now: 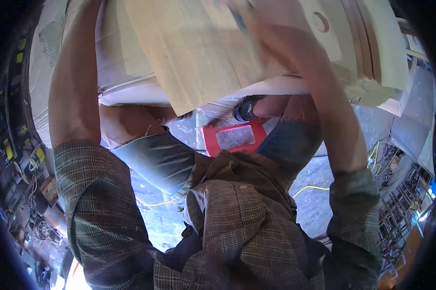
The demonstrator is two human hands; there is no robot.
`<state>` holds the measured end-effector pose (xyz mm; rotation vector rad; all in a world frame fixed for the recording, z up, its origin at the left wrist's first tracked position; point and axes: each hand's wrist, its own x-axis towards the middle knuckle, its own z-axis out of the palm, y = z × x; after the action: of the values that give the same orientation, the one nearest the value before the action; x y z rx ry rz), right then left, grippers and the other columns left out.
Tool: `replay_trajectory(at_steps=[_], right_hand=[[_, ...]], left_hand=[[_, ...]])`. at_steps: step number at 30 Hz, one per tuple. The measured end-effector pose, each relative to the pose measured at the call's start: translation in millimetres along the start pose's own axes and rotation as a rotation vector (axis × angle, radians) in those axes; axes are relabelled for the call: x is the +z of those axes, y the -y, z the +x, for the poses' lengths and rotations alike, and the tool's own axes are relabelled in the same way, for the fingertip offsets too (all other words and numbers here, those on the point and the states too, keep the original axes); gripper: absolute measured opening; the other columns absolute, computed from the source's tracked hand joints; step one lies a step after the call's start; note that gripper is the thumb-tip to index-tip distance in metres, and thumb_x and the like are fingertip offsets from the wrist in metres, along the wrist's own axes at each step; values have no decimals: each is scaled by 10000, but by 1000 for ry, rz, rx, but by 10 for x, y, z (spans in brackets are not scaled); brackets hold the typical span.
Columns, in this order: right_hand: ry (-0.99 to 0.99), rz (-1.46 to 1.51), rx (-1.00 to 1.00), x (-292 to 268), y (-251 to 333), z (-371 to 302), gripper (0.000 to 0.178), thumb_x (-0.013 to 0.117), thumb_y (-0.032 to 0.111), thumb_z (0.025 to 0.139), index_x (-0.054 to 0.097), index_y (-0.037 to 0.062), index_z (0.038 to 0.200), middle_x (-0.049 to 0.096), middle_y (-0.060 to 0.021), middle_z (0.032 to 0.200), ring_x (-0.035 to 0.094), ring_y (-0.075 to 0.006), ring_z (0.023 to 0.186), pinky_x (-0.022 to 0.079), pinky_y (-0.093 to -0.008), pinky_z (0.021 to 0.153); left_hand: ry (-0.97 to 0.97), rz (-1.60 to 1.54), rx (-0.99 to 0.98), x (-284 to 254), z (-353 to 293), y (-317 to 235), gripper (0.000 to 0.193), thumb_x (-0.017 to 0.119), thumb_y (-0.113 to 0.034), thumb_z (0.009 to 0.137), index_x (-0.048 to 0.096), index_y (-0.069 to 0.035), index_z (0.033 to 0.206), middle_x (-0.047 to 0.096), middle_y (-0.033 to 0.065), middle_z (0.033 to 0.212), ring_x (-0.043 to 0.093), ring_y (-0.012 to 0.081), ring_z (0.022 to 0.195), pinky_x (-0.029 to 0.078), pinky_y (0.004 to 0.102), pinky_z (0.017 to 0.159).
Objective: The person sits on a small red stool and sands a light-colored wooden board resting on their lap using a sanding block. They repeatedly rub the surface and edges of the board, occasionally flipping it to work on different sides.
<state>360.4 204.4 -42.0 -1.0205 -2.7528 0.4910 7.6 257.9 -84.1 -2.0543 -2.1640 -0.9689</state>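
Observation:
A pale wooden board (198, 53) lies tilted across the top of the view, resting over a white surface (131, 89). My right forearm runs up from the lower right. My right hand (235, 12) is blurred at the top edge and lies on the board; its grip is not visible. A small dark bluish streak shows beside it, too blurred to name. My left forearm (75, 77) rises along the left side and leaves the picture at the top, so my left hand is out of view.
Stacked pale wooden panels (367, 43), one with a round hole (320, 21), stand at the upper right. A red plastic frame (233, 137) lies on the grey floor between my legs, near my dark shoe (247, 108). A yellow cable (310, 188) crosses the floor. Cluttered shelves line both sides.

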Motion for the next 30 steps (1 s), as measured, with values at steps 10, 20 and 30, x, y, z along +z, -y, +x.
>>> replay_trajectory(at_steps=[10,20,30], right_hand=[[-142,-29,-217,-67,133,-1105,344,582,97,812,610,4,1141,518,-130,1309,473,-351,1220,396,-451,986],[-43,39,-252,-210,-59,-905,444,630,131,788,563,28,1214,488,-122,1350,419,-347,1282,349,-478,1037],[-237,-246,-369,-226,245,-43,334,595,215,853,622,40,1137,524,-99,1312,473,-286,1234,383,-423,1015]], left_hand=[[-90,-101,10,128,4,94,406,472,-267,950,560,10,1233,519,194,1307,430,307,1264,294,362,1084],[9,105,240,218,108,317,396,451,-220,936,536,-9,1261,503,222,1312,389,344,1293,272,396,1106],[-71,23,-133,104,-29,-35,423,395,-274,947,521,-64,1291,431,264,1360,314,383,1335,252,425,1111]])
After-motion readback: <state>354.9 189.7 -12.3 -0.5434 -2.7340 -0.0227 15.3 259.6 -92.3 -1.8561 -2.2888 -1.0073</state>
